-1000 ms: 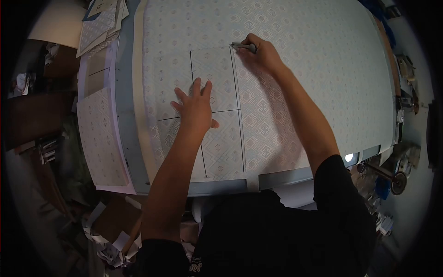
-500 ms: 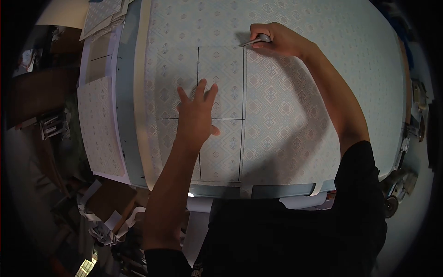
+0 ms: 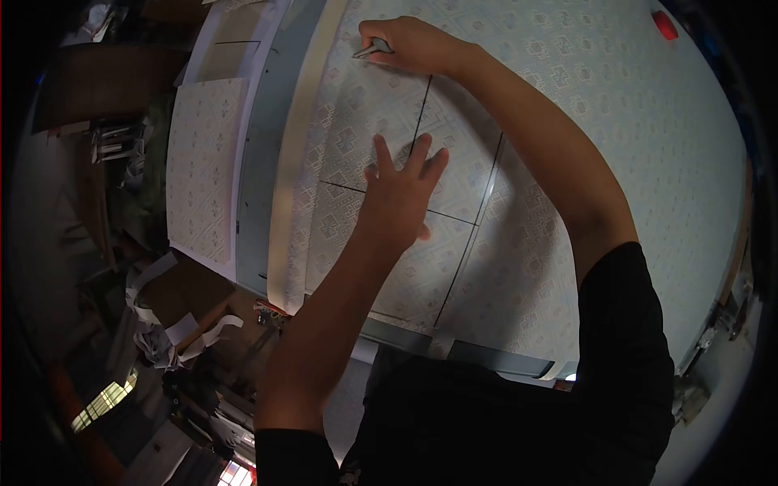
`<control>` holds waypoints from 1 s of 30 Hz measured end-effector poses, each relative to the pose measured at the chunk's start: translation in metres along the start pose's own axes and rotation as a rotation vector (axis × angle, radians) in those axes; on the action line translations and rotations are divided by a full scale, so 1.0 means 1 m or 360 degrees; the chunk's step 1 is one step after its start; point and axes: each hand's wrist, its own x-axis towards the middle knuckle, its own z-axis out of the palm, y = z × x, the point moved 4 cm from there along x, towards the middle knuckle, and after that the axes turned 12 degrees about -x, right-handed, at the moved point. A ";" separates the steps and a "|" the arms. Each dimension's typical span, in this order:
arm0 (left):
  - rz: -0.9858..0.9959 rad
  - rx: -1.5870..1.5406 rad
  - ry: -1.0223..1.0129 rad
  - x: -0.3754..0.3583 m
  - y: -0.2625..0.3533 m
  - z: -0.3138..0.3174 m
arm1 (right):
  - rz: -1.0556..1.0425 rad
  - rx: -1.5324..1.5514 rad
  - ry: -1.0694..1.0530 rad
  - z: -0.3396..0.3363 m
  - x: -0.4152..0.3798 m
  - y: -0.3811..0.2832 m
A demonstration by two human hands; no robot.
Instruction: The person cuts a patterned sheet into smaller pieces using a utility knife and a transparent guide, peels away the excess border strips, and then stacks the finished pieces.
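Patterned fabric (image 3: pixel 527 267) covers the work surface, with dark straight lines crossing beneath my hands. My left hand (image 3: pixel 401 194) lies on it with fingers spread, near the crossing of two lines, holding nothing. Farther up, my right hand (image 3: pixel 409 47) is closed around a small grey pointed tool (image 3: pixel 374 50). The tool's tip points left and is at the fabric near the far end of the lined area. Whether it is a blade or a marker, I cannot tell.
A pale strip (image 3: pixel 301 162) runs along the fabric's left side. Beyond it lies a smaller patterned sheet (image 3: pixel 203 170). A brown box (image 3: pixel 182 290) with white paper scraps stands below left. Something red (image 3: pixel 665 25) lies at the upper right.
My right hand has moved left across the fabric with the tool, from the right line's top end past the middle line. My left hand stays spread on the fabric. The view has turned.
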 end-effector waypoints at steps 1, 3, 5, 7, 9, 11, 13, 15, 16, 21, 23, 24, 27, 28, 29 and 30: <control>0.0043 0.0010 0.0023 0.000 -0.001 0.002 | 0.0017 0.0015 0.0010 0.005 0.003 0.001; 0.0035 -0.0014 0.0035 -0.001 -0.002 0.002 | 0.0017 0.0109 0.0077 0.016 0.003 0.006; 0.0034 -0.0034 0.0038 -0.003 -0.002 0.003 | 0.0028 0.0209 0.0145 0.024 0.000 0.008; 0.0067 -0.0036 0.0046 -0.002 -0.003 0.003 | 0.0039 0.0220 0.0226 0.025 -0.002 0.009; 0.0073 -0.0061 0.0060 -0.003 -0.004 0.003 | 0.0070 0.0254 0.0220 0.029 -0.003 0.010; 0.0088 -0.0087 0.0071 -0.008 -0.004 0.008 | 0.0109 0.0284 0.0212 0.029 -0.007 0.008; 0.0160 -0.0062 0.0361 -0.017 -0.005 0.011 | 0.0174 0.0297 0.0268 0.021 -0.010 0.004; 0.0204 -0.0235 0.0458 -0.029 -0.009 0.012 | 0.0287 0.0302 0.0350 0.004 -0.021 -0.004; 0.0242 -0.0413 0.0535 -0.037 -0.012 0.013 | 0.0408 0.0324 0.0424 -0.003 -0.031 -0.009; -0.0063 -0.0533 0.0593 -0.091 -0.031 0.039 | 0.0478 0.0339 0.0332 -0.034 -0.126 -0.068; -0.0149 -0.0599 0.0603 -0.119 -0.041 0.049 | 0.0496 0.0331 0.0173 -0.029 -0.178 -0.104; -0.0156 -0.0554 0.0643 -0.128 -0.047 0.047 | 0.0436 0.0379 0.0020 -0.022 -0.204 -0.125; -0.0210 -0.0428 0.0583 -0.148 -0.056 0.049 | 0.0358 0.0457 -0.0287 0.005 -0.276 -0.195; -0.0215 -0.0456 0.0575 -0.153 -0.055 0.050 | 0.0299 0.0464 -0.0368 0.013 -0.293 -0.217; -0.0287 -0.0399 0.0452 -0.153 -0.057 0.049 | 0.0275 0.0433 -0.0434 0.018 -0.307 -0.233; -0.0352 -0.0338 0.0328 -0.152 -0.059 0.050 | 0.0255 0.0401 -0.0494 0.023 -0.320 -0.249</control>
